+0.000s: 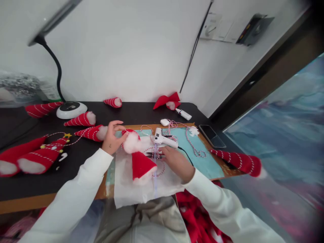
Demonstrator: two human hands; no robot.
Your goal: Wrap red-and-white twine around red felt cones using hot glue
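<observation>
My left hand (113, 137) pinches the rim of a red stuffed cone (131, 142), whose white fluff stuffing faces me. Just below that cone lies a red felt cone with a white fluffy end (143, 167), on a white sheet (124, 192). My right hand (176, 161) is low over the sheet, its fingers closed round what look like dark scissors (151, 155), partly hidden by cord. Beyond those fingers rests a white glue gun (165, 139) with a black cable. Red-and-white twisted cord (162, 170) loops around both hands' work area.
Several red cones wound with cord, such as one (81, 119), lie left and behind. A lamp base (72, 110) stands at the back left. On the right are a phone (212, 136), a white bottle (183, 114) and a striped cone (239, 162) overhanging the table edge.
</observation>
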